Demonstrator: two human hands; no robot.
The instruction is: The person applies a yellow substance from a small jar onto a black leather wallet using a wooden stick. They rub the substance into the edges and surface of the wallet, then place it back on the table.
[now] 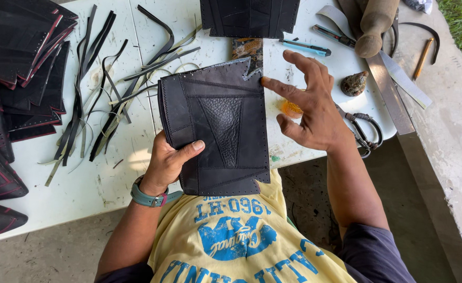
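Here, head view: the left hand (165, 160) pinches a stitched black leather panel (218, 131) over a white worktop (110, 173); the right hand (315, 107), fingers spread, touches its upper edge. Black strips (100, 89) lie beyond the left hand, scissors (364, 131) just beside the right; concrete floor (47, 257) below.

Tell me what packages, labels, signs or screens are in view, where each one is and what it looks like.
No packages, labels, signs or screens.
Nearest: shirt print, bottom centre below the leather panel, blue letters and emblem on yellow.
Left hand grips the panel's left edge.
Right hand touches its upper right edge.
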